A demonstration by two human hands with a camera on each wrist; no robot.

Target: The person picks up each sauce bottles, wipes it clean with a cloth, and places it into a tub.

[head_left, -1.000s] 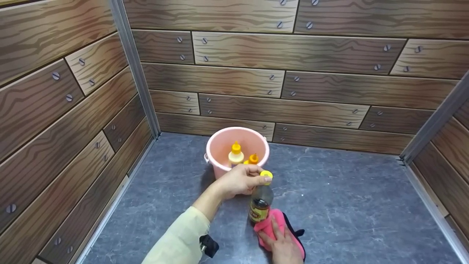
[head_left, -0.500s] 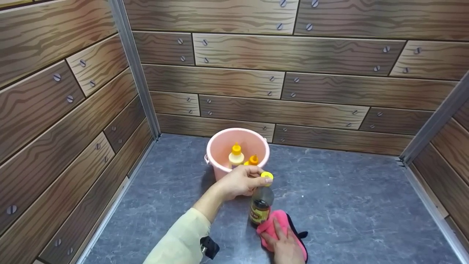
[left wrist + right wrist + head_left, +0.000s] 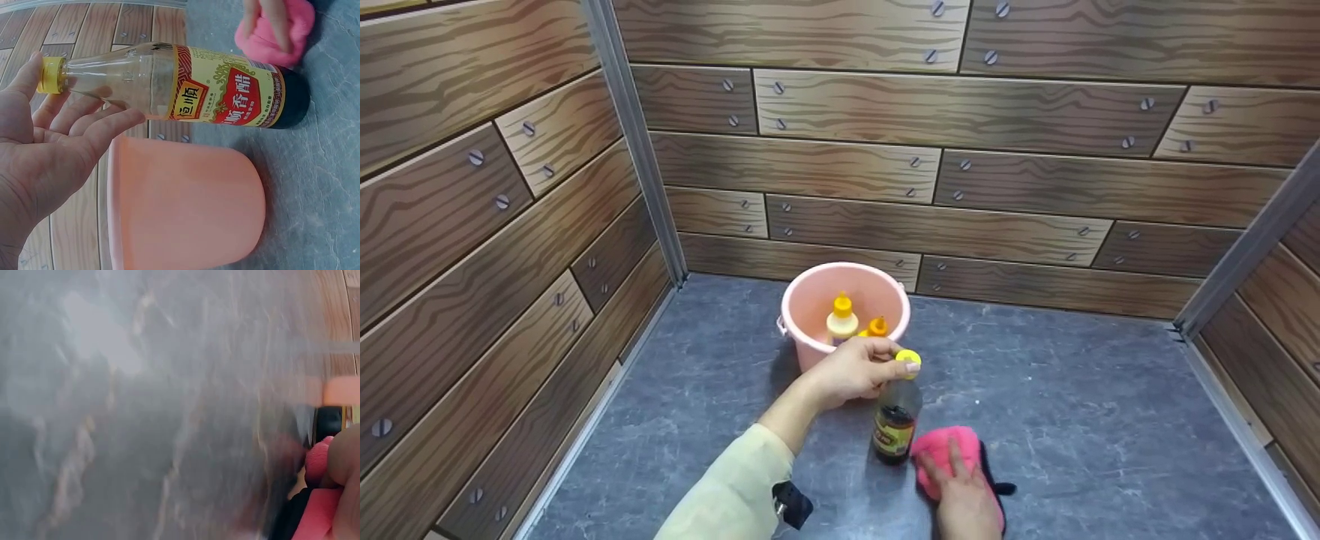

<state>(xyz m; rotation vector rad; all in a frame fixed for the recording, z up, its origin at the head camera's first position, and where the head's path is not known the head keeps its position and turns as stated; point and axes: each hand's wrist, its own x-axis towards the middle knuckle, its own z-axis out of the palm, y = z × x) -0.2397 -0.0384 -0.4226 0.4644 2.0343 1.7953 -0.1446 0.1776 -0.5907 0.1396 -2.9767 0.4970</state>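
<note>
My left hand (image 3: 847,371) pinches the yellow cap (image 3: 908,361) of a vinegar bottle (image 3: 895,424) between thumb and fingers. The bottle stands about upright, its base at the grey surface. Its red and yellow label shows in the left wrist view, where dark liquid fills the lower part of the bottle (image 3: 225,90). To the right of the bottle, my right hand (image 3: 966,491) presses a pink cloth (image 3: 949,442) with black edging against the surface, fingers spread over its top. A small gap separates cloth and bottle. The right wrist view catches only part of the cloth (image 3: 318,464).
Just behind the left hand stands a pink bucket (image 3: 802,300). Inside it are a bottle with a yellow nozzle cap (image 3: 842,315) and another with an orange nozzle cap (image 3: 878,327). Wood-patterned walls (image 3: 840,165) enclose the grey marbled surface (image 3: 1080,420).
My right hand and the pink cloth have slid right, away from the bottle's lower side. The left hand keeps hold of the cap, and the bottle has shifted only slightly right.
</note>
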